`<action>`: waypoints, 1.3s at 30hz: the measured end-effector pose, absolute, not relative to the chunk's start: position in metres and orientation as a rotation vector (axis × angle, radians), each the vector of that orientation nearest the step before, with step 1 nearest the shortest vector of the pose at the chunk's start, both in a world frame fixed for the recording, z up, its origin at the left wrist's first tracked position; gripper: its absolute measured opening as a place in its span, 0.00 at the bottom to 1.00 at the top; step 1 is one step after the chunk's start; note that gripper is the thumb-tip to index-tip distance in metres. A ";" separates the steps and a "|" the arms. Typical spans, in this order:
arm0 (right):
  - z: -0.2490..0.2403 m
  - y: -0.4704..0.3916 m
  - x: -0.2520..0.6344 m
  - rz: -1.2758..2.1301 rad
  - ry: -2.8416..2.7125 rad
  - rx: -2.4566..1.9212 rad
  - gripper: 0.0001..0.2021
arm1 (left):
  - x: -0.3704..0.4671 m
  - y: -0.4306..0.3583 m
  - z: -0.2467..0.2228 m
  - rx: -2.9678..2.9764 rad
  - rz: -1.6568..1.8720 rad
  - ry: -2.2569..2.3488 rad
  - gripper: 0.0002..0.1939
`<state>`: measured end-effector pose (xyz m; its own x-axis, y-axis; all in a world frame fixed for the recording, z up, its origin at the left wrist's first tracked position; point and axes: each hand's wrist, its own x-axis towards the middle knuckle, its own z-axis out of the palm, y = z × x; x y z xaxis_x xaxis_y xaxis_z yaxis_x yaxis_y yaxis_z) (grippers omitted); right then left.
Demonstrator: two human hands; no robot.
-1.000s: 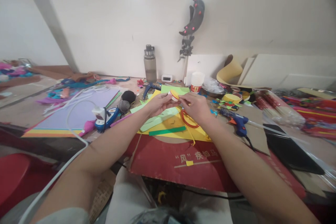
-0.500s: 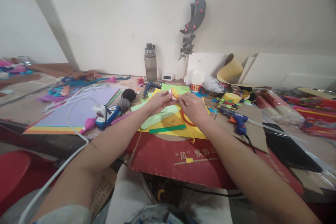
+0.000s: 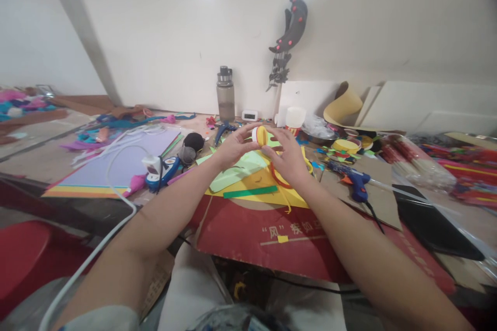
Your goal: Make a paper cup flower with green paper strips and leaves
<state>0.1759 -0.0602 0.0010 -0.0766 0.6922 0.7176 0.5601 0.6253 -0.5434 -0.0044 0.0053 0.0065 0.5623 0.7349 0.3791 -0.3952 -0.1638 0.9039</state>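
A small round piece, white on one side with a red edge and yellow on the other (image 3: pixel 261 136), is held up over the papers between my hands. My left hand (image 3: pixel 235 148) grips its white side, fingers curled around it. On the yellow side, my right hand (image 3: pixel 286 154) has its thumb at the lower edge and its fingers bent around the back. Below lie yellow paper (image 3: pixel 254 181), pale green sheets (image 3: pixel 233 173) and a dark green strip (image 3: pixel 250 192). A ring of orange and yellow strip (image 3: pixel 279 178) lies by my right wrist.
A blue hot glue gun (image 3: pixel 359 186) rests on cardboard to the right, near a black tablet-like slab (image 3: pixel 437 222). A power strip (image 3: pixel 161 173) with a white cable lies left. Behind stand a water bottle (image 3: pixel 225 95) and a paper cup (image 3: pixel 295 118).
My right hand has spread from a pinch into a wider hold, and the round piece has turned to show more of its yellow side. The view has shifted slightly.
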 end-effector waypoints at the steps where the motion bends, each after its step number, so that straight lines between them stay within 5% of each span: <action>1: 0.001 -0.060 0.176 0.190 -1.749 -1.022 0.23 | -0.005 0.006 0.006 1.449 1.012 0.311 0.32; 16: 0.002 -0.063 0.169 0.138 -1.757 -0.983 0.25 | -0.005 0.007 0.005 1.481 0.951 0.332 0.32; 21: 0.003 -0.065 0.169 0.019 -1.815 -0.992 0.28 | -0.004 0.000 0.009 1.382 0.953 0.320 0.25; 39: -0.003 -0.064 0.175 -0.503 -1.900 -0.914 0.32 | 0.002 -0.004 0.009 1.360 0.966 0.195 0.27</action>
